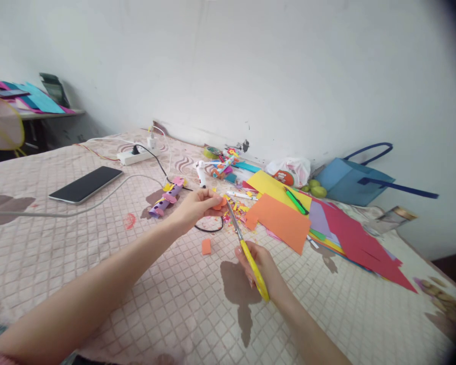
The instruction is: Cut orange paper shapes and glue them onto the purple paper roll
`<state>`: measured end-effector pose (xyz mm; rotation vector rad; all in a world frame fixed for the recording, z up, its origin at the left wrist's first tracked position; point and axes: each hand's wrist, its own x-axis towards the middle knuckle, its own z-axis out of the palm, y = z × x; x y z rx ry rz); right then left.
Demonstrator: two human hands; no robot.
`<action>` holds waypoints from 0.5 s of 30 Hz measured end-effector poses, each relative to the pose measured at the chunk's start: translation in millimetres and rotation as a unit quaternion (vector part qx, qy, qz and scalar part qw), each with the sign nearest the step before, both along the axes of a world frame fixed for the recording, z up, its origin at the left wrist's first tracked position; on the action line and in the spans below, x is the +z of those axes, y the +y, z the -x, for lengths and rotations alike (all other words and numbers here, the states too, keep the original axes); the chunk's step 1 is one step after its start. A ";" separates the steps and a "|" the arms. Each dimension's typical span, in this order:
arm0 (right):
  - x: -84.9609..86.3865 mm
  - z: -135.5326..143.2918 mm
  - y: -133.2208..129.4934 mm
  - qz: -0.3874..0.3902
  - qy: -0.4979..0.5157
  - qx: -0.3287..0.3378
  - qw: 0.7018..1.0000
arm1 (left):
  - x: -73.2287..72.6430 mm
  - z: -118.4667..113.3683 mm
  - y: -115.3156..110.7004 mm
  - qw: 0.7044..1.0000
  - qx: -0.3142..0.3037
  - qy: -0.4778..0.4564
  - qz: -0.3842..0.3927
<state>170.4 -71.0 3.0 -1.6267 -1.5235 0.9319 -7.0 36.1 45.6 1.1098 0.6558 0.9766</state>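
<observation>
Between the fingers of my left hand (198, 207) is a small orange paper piece (221, 204). My right hand (264, 268) is closed around the yellow handles of a pair of scissors (251, 257). The metal blades point up and away, with their tips at the edge of the orange piece. A separate orange paper square (206, 247) lies on the cloth just below my hands. Beyond my left hand, many small paper scraps (238, 209) are scattered. A purple paper roll (167, 197) with pink and yellow trim lies to the left.
Orange sheet (281, 218), yellow sheet (269, 185), red sheets (357, 238) and a green cutter (295, 201) lie right. A glue gun (200, 173) stands behind, its black cord (209, 230) near my left hand. A tablet (87, 185), power strip (139, 155) and blue bag (349, 180) are farther off.
</observation>
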 end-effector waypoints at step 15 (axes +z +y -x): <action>1.7 0.5 -1.7 0.004 -0.017 0.015 1.000 | 2.4 0.8 -0.7 1.000 -0.018 0.016 -0.008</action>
